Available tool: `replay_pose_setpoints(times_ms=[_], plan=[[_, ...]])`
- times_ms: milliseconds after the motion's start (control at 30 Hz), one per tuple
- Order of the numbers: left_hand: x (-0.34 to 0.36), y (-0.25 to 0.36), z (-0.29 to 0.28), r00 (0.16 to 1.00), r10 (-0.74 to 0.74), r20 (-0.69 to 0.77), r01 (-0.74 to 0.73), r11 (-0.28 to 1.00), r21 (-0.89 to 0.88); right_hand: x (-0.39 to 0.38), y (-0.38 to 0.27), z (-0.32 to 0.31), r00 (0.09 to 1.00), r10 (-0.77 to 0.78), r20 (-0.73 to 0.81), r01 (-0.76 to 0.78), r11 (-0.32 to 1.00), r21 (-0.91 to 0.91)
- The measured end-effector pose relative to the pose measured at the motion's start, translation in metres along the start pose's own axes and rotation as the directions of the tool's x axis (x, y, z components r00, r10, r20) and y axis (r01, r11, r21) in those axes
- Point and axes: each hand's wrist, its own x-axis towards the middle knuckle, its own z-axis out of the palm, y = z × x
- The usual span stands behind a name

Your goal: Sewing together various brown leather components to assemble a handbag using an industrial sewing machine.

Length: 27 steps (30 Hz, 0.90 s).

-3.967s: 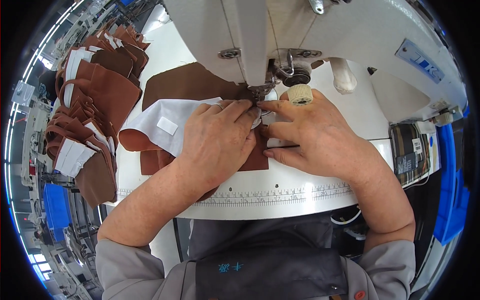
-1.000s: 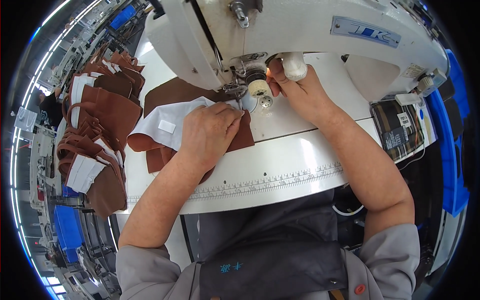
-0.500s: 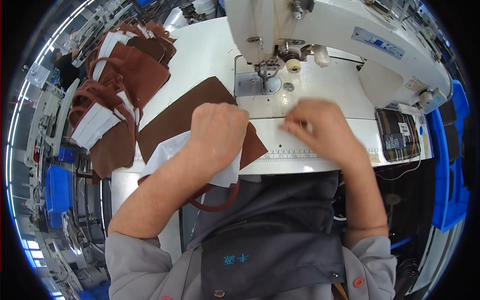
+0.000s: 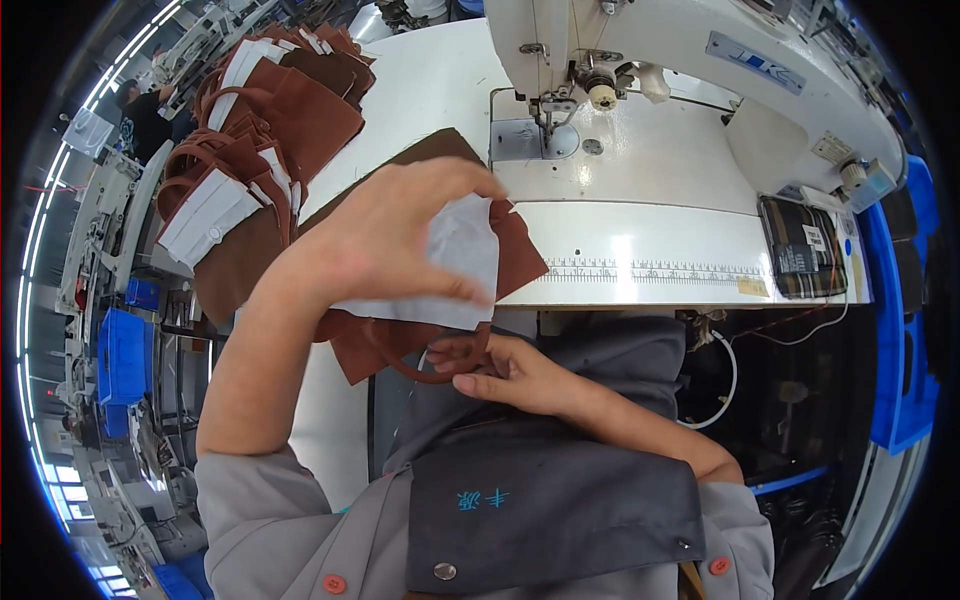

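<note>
My left hand [image 4: 365, 230] arches open over a white panel [image 4: 462, 270], fingers spread and slightly blurred. Beneath lie brown fabric pieces [image 4: 520, 255], overhanging the table's front edge, with a brown loop handle [image 4: 405, 368] hanging down. My right hand [image 4: 505, 375] is below that edge, its fingers curled round the handle. The sewing machine [image 4: 535, 60] stands behind, its needle plate [image 4: 517, 142] uncovered.
Stacked brown bag pieces with white strips [image 4: 300, 90] lie on the left. A plaid pouch [image 4: 800, 250] lies at the table's right. Blue bins [image 4: 125, 355] flank the bench. A person in dark clothing [image 4: 140, 125] is at the far left.
The work has moved from under the needle to the table's front edge. My left hand has opened; my right hand has dropped from the machine to the handle.
</note>
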Motion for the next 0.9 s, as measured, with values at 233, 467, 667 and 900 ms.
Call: replay_pose_setpoints(times_ms=[233, 467, 667, 900], plan=[[-0.097, 0.0, 0.018, 0.981, -0.194, 0.016, 0.175, 0.911, 0.374, 0.004, 0.002, -0.002, 1.0, -0.007, 0.012, 0.006, 0.994, 0.106], [-0.097, 0.006, 0.016, 0.98, -0.152, -0.127, 0.178, 0.959, 0.22, -0.017, -0.01, -0.017, 0.998, -0.017, -0.06, 0.024, 0.992, 0.121], [-0.09, -0.025, 0.015, 0.884, -0.293, -0.364, 0.235, 0.952, -0.195, -0.032, -0.017, -0.021, 0.99, -0.012, -0.141, 0.021, 0.998, 0.062], [-0.124, -0.116, 0.01, 0.762, -0.64, -0.096, 0.485, 0.663, -0.571, -0.047, -0.023, -0.027, 0.987, 0.009, -0.159, -0.004, 0.999, 0.037]])
